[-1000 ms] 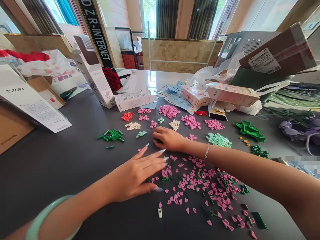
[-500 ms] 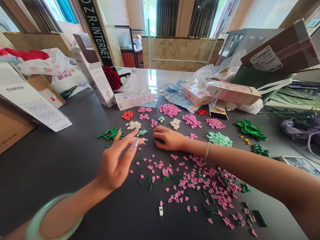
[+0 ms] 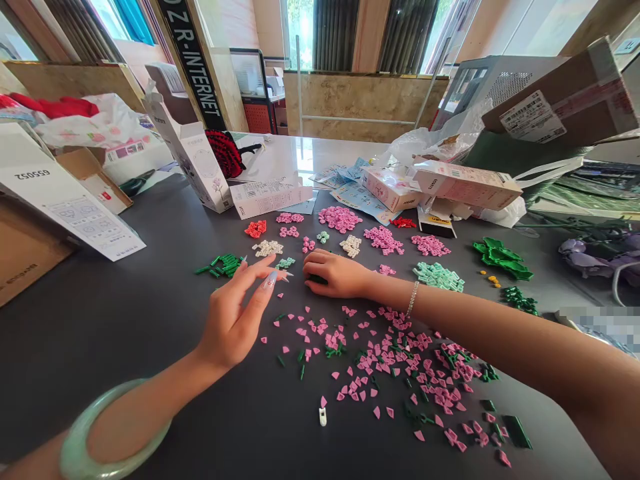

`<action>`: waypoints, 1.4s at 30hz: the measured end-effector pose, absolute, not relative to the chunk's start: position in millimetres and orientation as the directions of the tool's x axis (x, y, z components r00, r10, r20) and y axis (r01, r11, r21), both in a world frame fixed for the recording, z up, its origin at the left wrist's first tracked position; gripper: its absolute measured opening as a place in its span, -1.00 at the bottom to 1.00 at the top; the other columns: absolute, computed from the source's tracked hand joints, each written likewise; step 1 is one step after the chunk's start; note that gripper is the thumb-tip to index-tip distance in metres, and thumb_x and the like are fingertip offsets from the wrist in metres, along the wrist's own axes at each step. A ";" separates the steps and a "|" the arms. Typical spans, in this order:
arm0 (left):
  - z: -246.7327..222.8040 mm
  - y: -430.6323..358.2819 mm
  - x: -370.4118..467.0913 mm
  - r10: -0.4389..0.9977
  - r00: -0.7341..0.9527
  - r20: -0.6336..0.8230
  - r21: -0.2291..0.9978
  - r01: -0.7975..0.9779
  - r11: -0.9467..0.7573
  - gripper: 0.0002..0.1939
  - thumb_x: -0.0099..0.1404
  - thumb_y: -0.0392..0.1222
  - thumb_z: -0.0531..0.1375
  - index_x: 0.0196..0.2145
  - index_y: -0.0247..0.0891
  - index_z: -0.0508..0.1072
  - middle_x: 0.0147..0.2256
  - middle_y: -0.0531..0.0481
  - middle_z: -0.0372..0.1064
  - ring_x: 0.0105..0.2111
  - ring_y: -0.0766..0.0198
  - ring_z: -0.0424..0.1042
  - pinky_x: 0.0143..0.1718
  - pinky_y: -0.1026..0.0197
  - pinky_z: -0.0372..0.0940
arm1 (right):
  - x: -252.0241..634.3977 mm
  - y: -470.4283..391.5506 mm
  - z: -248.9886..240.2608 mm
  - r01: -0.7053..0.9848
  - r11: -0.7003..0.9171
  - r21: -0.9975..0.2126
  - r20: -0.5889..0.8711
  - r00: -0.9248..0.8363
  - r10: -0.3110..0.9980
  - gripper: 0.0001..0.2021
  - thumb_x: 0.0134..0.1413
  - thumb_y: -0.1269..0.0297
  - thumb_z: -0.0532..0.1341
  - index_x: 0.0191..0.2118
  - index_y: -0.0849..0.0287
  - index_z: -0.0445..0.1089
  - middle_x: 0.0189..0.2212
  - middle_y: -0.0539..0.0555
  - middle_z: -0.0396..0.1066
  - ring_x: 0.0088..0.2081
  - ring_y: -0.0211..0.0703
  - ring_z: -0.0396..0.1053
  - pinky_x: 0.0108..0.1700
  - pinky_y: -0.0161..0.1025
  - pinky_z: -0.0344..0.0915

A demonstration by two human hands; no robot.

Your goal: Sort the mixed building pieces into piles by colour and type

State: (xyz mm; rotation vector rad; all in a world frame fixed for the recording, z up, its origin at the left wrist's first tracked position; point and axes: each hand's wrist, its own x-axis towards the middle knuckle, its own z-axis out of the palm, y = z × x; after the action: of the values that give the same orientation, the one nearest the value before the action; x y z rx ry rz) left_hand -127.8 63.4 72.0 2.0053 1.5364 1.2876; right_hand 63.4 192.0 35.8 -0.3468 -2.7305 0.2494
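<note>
Place: a shop or office front room used as a craft workspace.
Signage: a black banner (image 3: 193, 63) reading "R-INTERNET" stands behind the dark table (image 3: 125, 313).
Stock: printed cartons (image 3: 465, 183) and a labelled shipping box (image 3: 560, 100) crowd the table's far edge.
Windows: curtained glass beyond the banner.

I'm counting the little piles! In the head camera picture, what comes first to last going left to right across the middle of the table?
dark green sticks → left hand → right hand → mint green pile → big green leaves
</note>
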 end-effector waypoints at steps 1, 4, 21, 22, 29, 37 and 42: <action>72.7 63.3 -127.7 0.889 0.023 0.458 0.698 0.610 -0.376 -0.74 0.37 -0.08 -0.02 -0.24 -0.21 0.43 -0.11 -0.04 0.50 0.13 0.09 0.29 0.31 -0.06 -0.07 | 62.9 192.1 36.2 0.208 0.954 -0.216 0.339 -0.900 0.273 -0.86 0.21 0.30 0.03 -0.32 0.21 0.26 -0.27 0.20 0.30 -0.19 -0.10 0.25 -0.07 -0.12 0.30; 74.1 63.3 -127.1 0.891 0.022 0.454 0.703 0.605 -0.374 -0.74 0.37 -0.08 -0.02 -0.24 -0.20 0.41 -0.17 -0.03 0.51 0.14 0.09 0.28 0.30 -0.06 -0.06 | 61.5 192.5 36.8 0.212 0.954 -0.211 0.329 -0.904 0.274 -0.85 0.22 0.30 0.03 -0.33 0.20 0.27 -0.28 0.19 0.30 -0.20 -0.10 0.26 -0.08 -0.13 0.30; 73.0 62.3 -128.1 0.892 0.004 0.452 0.731 0.571 -0.373 -0.72 0.37 -0.06 0.01 -0.24 -0.26 0.44 -0.04 -0.14 0.44 0.11 0.08 0.31 0.11 0.09 0.22 | 73.5 189.5 50.6 0.153 0.863 -0.481 0.394 -0.842 0.369 -0.77 0.21 0.31 -0.05 -0.11 0.25 0.25 -0.17 0.21 0.37 -0.14 -0.10 0.33 -0.09 -0.08 0.28; 73.3 62.2 -127.8 0.893 0.005 0.451 0.734 0.566 -0.374 -0.72 0.37 -0.06 0.01 -0.24 -0.25 0.43 -0.05 -0.14 0.45 0.11 0.08 0.30 0.12 0.08 0.22 | 75.0 190.0 51.8 0.150 0.848 -0.508 0.404 -0.828 0.388 -0.77 0.20 0.33 -0.06 -0.11 0.24 0.25 -0.16 0.20 0.38 -0.14 -0.10 0.33 -0.08 -0.08 0.27; 72.3 63.5 -127.8 0.891 0.002 0.455 0.735 0.563 -0.377 -0.72 0.36 -0.03 0.01 -0.25 -0.23 0.43 -0.07 -0.10 0.47 0.12 0.07 0.30 0.13 0.06 0.23 | 88.6 195.6 64.1 0.266 0.772 -0.577 0.410 -0.723 0.556 -0.74 0.19 0.27 -0.06 -0.13 0.25 0.28 -0.18 0.17 0.41 -0.16 -0.11 0.34 -0.10 -0.11 0.25; 70.3 64.9 -129.7 0.902 0.005 0.432 0.741 0.568 -0.358 -0.70 0.35 0.01 0.02 -0.22 -0.23 0.43 -0.02 -0.13 0.43 0.12 0.04 0.30 0.14 0.00 0.22 | 105.1 189.0 63.5 0.390 0.843 -0.371 0.284 -0.817 0.502 -0.77 0.18 0.41 0.02 -0.06 0.22 0.28 -0.09 0.21 0.39 -0.06 -0.09 0.33 -0.02 -0.08 0.25; 70.6 64.1 -129.4 0.903 0.009 0.430 0.728 0.588 -0.353 -0.69 0.36 -0.01 -0.01 -0.21 -0.23 0.43 0.01 -0.13 0.41 0.08 0.08 0.34 0.13 0.03 0.23 | 107.8 202.9 59.0 0.483 0.824 -0.296 0.291 -0.776 0.560 -0.73 0.10 0.56 0.03 -0.10 0.22 0.30 -0.15 0.21 0.39 -0.05 -0.06 0.30 -0.07 -0.06 0.28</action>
State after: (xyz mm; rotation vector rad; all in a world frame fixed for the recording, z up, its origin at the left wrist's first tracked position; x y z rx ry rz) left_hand -129.4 64.1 70.6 1.9505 1.5337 1.2756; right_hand 107.8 202.9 59.0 -0.7842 -2.6383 0.2893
